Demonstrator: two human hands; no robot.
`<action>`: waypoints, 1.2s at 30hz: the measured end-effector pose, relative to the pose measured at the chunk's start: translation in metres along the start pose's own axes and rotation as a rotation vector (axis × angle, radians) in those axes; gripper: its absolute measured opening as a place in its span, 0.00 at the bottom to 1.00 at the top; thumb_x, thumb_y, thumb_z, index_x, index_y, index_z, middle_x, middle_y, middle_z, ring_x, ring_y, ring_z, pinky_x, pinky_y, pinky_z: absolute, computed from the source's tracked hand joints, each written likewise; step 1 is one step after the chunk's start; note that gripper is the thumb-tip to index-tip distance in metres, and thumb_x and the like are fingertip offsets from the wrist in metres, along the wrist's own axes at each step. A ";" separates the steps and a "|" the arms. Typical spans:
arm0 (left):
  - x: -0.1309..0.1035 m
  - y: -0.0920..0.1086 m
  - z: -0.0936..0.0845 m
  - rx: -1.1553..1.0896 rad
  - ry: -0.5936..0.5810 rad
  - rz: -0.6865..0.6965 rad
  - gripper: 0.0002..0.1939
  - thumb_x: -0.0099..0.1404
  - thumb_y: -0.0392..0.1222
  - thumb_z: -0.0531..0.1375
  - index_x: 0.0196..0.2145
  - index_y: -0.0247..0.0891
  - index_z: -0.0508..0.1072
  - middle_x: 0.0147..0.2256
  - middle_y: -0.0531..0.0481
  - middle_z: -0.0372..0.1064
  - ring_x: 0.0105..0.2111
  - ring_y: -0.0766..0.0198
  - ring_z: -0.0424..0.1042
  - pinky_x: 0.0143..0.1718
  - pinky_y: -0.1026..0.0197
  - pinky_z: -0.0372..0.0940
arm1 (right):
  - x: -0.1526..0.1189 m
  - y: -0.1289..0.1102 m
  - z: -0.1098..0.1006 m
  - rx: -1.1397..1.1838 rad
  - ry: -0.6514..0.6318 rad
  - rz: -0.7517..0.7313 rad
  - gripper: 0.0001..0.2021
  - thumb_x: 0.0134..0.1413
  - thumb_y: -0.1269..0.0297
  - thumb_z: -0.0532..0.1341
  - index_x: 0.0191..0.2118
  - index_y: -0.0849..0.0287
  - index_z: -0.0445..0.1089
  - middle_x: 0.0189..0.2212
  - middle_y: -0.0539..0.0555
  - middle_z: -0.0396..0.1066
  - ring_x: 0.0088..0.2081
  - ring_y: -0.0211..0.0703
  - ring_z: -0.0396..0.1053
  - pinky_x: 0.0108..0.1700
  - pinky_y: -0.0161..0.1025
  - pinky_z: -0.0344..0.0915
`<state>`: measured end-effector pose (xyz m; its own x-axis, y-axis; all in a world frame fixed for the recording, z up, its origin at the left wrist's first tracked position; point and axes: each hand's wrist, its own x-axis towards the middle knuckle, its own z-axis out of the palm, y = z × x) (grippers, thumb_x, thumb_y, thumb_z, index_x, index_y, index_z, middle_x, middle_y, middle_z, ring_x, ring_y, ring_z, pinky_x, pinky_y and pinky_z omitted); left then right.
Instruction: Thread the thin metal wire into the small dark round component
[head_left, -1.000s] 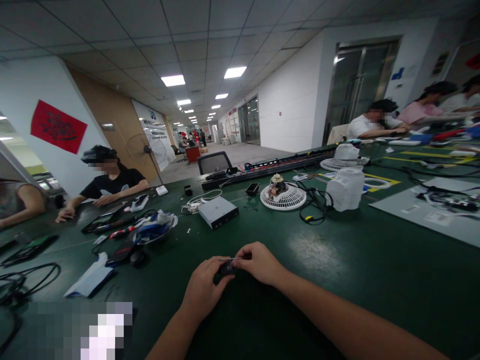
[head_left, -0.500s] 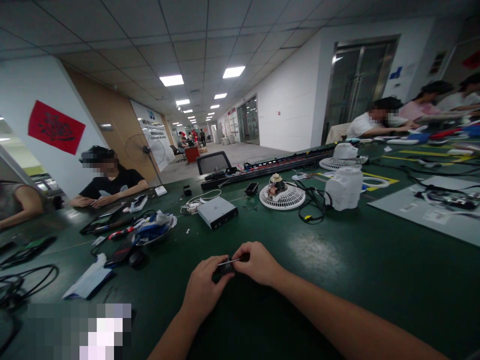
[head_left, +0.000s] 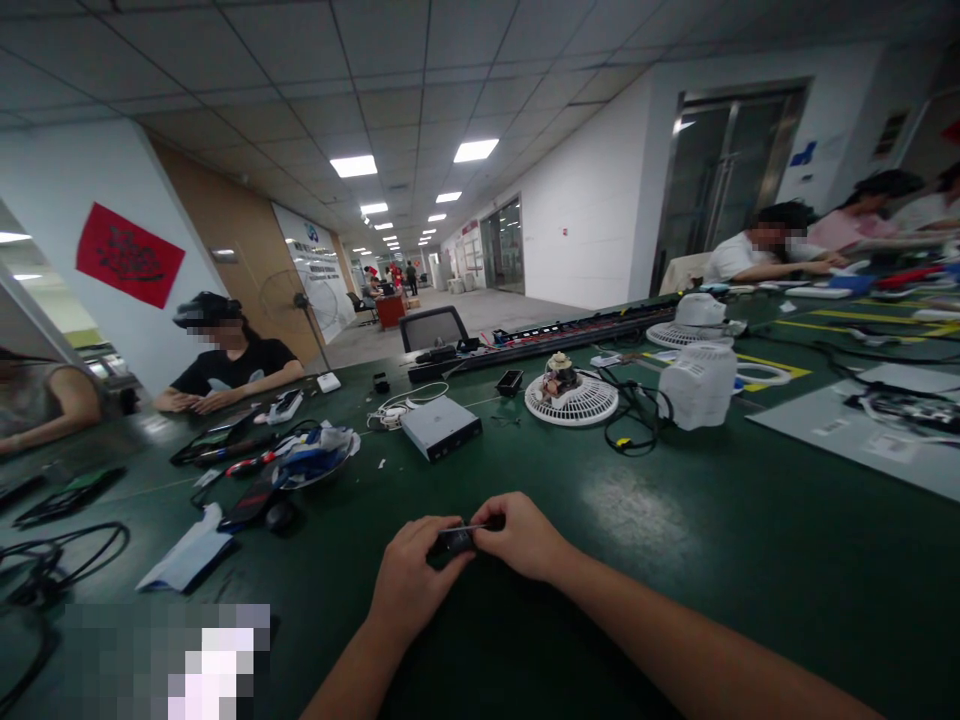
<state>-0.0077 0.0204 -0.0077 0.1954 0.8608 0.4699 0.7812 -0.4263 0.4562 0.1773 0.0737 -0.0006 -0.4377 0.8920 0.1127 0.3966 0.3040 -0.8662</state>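
Note:
My left hand (head_left: 415, 563) grips a small black block-shaped part (head_left: 454, 541) between thumb and fingers, just above the green table (head_left: 570, 640). My right hand (head_left: 523, 538) is closed in a pinch on a thin metal tool (head_left: 474, 527), whose shaft lies across the top of the black part. A dark end of this tool shows by the right fingers; whether it is a screwdriver or a pick I cannot tell. Ahead of my hands lie a grey optical drive (head_left: 441, 428) and a small open black case (head_left: 509, 382).
To the right stand a white fan grille with a motor (head_left: 571, 400) and a white plastic housing (head_left: 697, 385) with black cable. At left lie a blue bundle of cloth (head_left: 313, 455), a folded paper (head_left: 186, 548) and black cables (head_left: 67, 555). A person (head_left: 232, 350) sits across the table.
The view has shifted slightly, so everything sits a little lower and further right. The black part has turned a little in my left fingers, showing more of its face. Both grips stay the same.

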 end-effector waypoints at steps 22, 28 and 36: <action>0.000 -0.003 0.005 0.026 0.016 0.024 0.17 0.56 0.37 0.67 0.45 0.42 0.75 0.42 0.49 0.77 0.43 0.56 0.75 0.46 0.52 0.71 | 0.006 0.011 0.007 0.212 -0.029 0.051 0.06 0.41 0.70 0.64 0.29 0.64 0.77 0.21 0.48 0.71 0.23 0.34 0.63 0.25 0.31 0.56; 0.001 0.001 0.002 0.050 0.052 0.051 0.17 0.56 0.37 0.67 0.45 0.42 0.75 0.41 0.49 0.77 0.41 0.56 0.76 0.44 0.53 0.72 | 0.001 0.004 0.002 0.074 0.055 -0.055 0.07 0.39 0.70 0.65 0.29 0.61 0.76 0.25 0.50 0.73 0.27 0.38 0.68 0.28 0.32 0.61; 0.001 0.001 0.000 0.047 0.037 0.069 0.17 0.57 0.39 0.67 0.45 0.43 0.75 0.42 0.48 0.77 0.42 0.55 0.75 0.45 0.51 0.72 | 0.000 0.005 -0.014 -0.086 0.095 -0.249 0.05 0.42 0.67 0.66 0.29 0.60 0.76 0.28 0.51 0.72 0.31 0.39 0.68 0.33 0.33 0.62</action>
<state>-0.0070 0.0211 -0.0069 0.2289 0.8185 0.5269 0.7937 -0.4703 0.3858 0.1903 0.0797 0.0019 -0.4540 0.8126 0.3655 0.3552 0.5413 -0.7621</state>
